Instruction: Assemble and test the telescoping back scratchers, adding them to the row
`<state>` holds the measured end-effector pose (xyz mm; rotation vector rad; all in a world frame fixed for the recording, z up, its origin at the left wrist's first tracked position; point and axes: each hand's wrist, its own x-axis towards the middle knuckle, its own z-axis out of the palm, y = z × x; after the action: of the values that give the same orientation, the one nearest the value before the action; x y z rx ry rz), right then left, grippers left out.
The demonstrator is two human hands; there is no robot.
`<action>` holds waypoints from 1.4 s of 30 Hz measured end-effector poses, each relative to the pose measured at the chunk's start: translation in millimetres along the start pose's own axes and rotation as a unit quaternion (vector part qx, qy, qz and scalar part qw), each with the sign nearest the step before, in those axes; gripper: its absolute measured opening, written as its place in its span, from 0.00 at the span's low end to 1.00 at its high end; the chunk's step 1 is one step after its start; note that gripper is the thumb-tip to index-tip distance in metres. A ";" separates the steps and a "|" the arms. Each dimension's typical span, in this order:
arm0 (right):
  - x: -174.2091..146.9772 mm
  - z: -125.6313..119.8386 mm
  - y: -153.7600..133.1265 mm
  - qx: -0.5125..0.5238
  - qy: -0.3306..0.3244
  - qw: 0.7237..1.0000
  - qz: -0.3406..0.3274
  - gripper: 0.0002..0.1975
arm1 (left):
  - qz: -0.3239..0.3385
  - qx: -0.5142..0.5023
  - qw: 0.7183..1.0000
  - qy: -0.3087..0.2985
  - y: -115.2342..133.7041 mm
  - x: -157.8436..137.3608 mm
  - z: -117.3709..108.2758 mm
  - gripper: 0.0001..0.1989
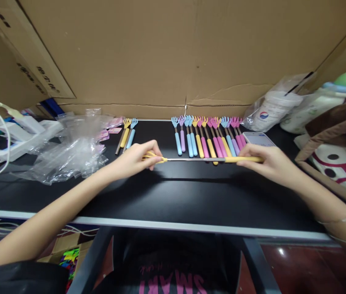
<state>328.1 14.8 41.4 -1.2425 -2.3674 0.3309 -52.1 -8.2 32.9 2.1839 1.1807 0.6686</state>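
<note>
A yellow telescopic back scratcher point(195, 159) is stretched out level above the black table, its metal rod showing between my hands. My left hand point(139, 159) pinches its yellow claw end. Around the yellow handle, my right hand point(260, 161) is closed. Behind it lies a row of several back scratchers point(205, 141) in blue, purple, yellow and pink, claws toward the cardboard wall. Left of that row are a yellow back scratcher point(125, 137) and a blue one point(131, 138), with bare metal rod parts beside their handles.
Clear plastic bags point(71, 151) and pink cards point(103, 134) are piled at the left, by a white power strip point(22, 141). At the right are a phone point(258, 139), a lidded cup point(277, 110) and a brown fabric bag point(338, 134). A cardboard wall point(160, 53) closes the back.
</note>
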 end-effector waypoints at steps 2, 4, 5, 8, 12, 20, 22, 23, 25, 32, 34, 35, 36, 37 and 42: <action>5.0 7.9 -10.9 -0.007 -0.004 1.000 -0.013 0.19 | 0.013 0.005 1.000 0.002 9.4 4.3 11.0 0.11; 8.2 14.8 -19.5 -0.008 -0.010 1.000 -0.023 0.17 | 0.019 0.010 1.000 0.006 16.4 7.9 19.0 0.10; 9.4 17.7 -23.3 -0.007 -0.013 0.999 -0.029 0.17 | 0.022 0.012 1.000 0.007 19.2 9.5 22.0 0.09; 12.2 24.3 -32.4 -0.015 -0.023 0.999 -0.033 0.16 | 0.026 0.027 0.999 0.010 25.2 13.7 27.0 0.08; 13.5 26.7 -38.1 -0.063 -0.002 0.998 -0.029 0.16 | 0.022 0.052 0.998 0.015 25.0 17.1 26.8 0.07; 11.6 30.8 -43.1 -0.238 -0.018 0.968 -0.077 0.21 | 0.041 0.194 0.980 -0.011 21.4 22.1 27.0 0.14; 10.4 28.7 -38.0 -0.267 -0.012 0.960 -0.082 0.23 | 0.061 0.255 0.965 0.003 19.7 20.5 20.6 0.16; 9.0 25.6 -33.2 -0.281 -0.004 0.957 -0.076 0.24 | 0.061 0.282 0.957 0.019 17.4 18.5 15.0 0.17; 4.4 15.3 -19.7 -0.308 0.015 0.950 -0.051 0.27 | 0.039 0.322 0.945 0.052 9.8 12.3 -0.2 0.19; -18.9 -24.7 27.7 -0.286 -0.034 0.958 0.009 0.31 | -0.012 0.272 0.962 -0.013 -16.3 -13.0 -40.5 0.20; -24.5 -32.2 38.7 -0.295 -0.022 0.954 0.038 0.30 | -0.023 0.285 0.958 0.003 -20.0 -18.2 -47.5 0.21; -27.3 -36.0 44.4 -0.299 -0.013 0.953 0.054 0.29 | -0.031 0.294 0.955 0.011 -21.6 -20.8 -51.6 0.21; -30.1 -39.6 50.2 -0.297 -0.006 0.953 0.065 0.28 | -0.039 0.302 0.952 0.015 -23.0 -23.5 -56.2 0.22; -33.1 -43.2 55.8 -0.294 0.001 0.953 0.071 0.27 | -0.047 0.308 0.950 0.013 -24.1 -26.3 -60.9 0.22; -48.1 -58.1 81.2 -0.330 0.037 0.940 0.081 0.18 | -0.116 0.343 0.932 0.025 -28.7 -40.7 -81.2 0.20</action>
<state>438.6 21.6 46.1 -1.7016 -2.3895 -0.5042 -141.8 -10.7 65.2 2.5082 1.8769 0.2173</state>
